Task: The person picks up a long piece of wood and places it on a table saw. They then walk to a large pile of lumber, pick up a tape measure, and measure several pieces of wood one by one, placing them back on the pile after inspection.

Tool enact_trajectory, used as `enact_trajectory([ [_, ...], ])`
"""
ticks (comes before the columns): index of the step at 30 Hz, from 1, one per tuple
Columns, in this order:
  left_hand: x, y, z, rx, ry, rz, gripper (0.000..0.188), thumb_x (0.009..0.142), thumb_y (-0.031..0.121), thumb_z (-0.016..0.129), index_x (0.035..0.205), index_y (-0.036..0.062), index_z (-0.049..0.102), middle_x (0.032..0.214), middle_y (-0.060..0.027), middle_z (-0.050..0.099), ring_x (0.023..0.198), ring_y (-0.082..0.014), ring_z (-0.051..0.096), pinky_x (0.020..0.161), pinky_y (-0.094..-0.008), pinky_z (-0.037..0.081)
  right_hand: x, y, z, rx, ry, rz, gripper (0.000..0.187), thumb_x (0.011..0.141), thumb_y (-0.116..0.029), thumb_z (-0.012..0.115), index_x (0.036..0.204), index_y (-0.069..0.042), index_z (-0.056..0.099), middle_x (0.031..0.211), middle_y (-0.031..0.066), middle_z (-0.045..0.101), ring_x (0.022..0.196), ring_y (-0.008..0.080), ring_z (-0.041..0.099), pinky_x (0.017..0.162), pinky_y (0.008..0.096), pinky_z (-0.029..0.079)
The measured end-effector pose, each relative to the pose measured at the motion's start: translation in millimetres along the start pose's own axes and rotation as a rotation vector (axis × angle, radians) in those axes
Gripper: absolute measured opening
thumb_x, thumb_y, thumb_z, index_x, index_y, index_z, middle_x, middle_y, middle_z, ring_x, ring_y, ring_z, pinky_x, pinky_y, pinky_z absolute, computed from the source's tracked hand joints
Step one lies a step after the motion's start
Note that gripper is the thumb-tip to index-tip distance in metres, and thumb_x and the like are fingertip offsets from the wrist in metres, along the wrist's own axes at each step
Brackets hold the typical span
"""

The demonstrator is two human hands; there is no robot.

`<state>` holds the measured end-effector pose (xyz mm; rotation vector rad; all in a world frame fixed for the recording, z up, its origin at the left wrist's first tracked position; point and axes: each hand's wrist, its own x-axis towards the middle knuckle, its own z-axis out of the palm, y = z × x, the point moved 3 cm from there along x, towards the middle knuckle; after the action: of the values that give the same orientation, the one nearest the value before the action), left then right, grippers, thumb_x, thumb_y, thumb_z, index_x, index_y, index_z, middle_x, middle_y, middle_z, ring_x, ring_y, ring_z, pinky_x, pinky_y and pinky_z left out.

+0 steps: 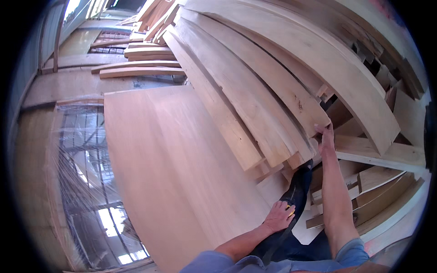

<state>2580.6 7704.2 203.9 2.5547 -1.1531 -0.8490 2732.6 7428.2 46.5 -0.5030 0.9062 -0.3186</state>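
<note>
My right hand (326, 137) reaches forward to the near end of a long wooden board (291, 100) in the stack, its fingers bent over the corner. Close to my body, above my dark-trousered leg, my left hand (278, 216) is closed around a small yellow thing (290, 209). Most of that thing is hidden in the palm, so its kind is unclear. Several more long boards (236, 98) lie side by side to the left of the held one. A broad, smooth wooden panel (177, 173) spreads out beneath and left of them.
At the right, a wide board (350, 91) slants over a white-edged rack with shorter wood pieces (378, 193) below. More planks (141, 68) lie stacked at the far left. A plastic-wrapped, glossy panel (91, 182) lies on the left.
</note>
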Motion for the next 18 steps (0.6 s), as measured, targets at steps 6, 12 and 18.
enact_trajectory([
  [6, -3, -2, 1, -0.043, 0.009, -0.014, 0.035, 0.088, 0.027, 0.066, 0.117, 0.0065, 0.065, 0.101, -0.0167, 0.053, 0.099, -0.0341, 0.051, 0.089, -0.0446, 0.044, -2, -6, 11, -0.171, 0.098, 0.034, 0.044, 0.076, -0.001, 0.068, 0.119, 0.001, 0.058, 0.106, 0.0091, 0.065, 0.091, 0.0224, 0.065, 0.079, 0.0355, 0.055],
  [12, -1, -4, -6, -0.087, 0.02, -0.065, 0.036, 0.089, 0.028, 0.064, 0.118, 0.0064, 0.065, 0.101, -0.017, 0.053, 0.099, -0.0337, 0.052, 0.087, -0.0439, 0.045, -17, -16, 11, -0.14, 0.038, 0.028, 0.034, 0.078, -0.004, 0.072, 0.11, -0.001, 0.06, 0.1, 0.0094, 0.065, 0.084, 0.0218, 0.065, 0.074, 0.0398, 0.055],
  [18, -7, -14, -14, -0.15, 0.072, -0.159, 0.04, 0.087, 0.031, 0.063, 0.119, 0.0074, 0.064, 0.101, -0.0157, 0.054, 0.1, -0.0335, 0.053, 0.083, -0.0448, 0.045, -97, -67, 85, -0.188, 0.088, 0.058, 0.035, 0.08, -0.005, 0.071, 0.113, 0.001, 0.058, 0.097, 0.0107, 0.065, 0.08, 0.025, 0.065, 0.071, 0.0432, 0.057],
])
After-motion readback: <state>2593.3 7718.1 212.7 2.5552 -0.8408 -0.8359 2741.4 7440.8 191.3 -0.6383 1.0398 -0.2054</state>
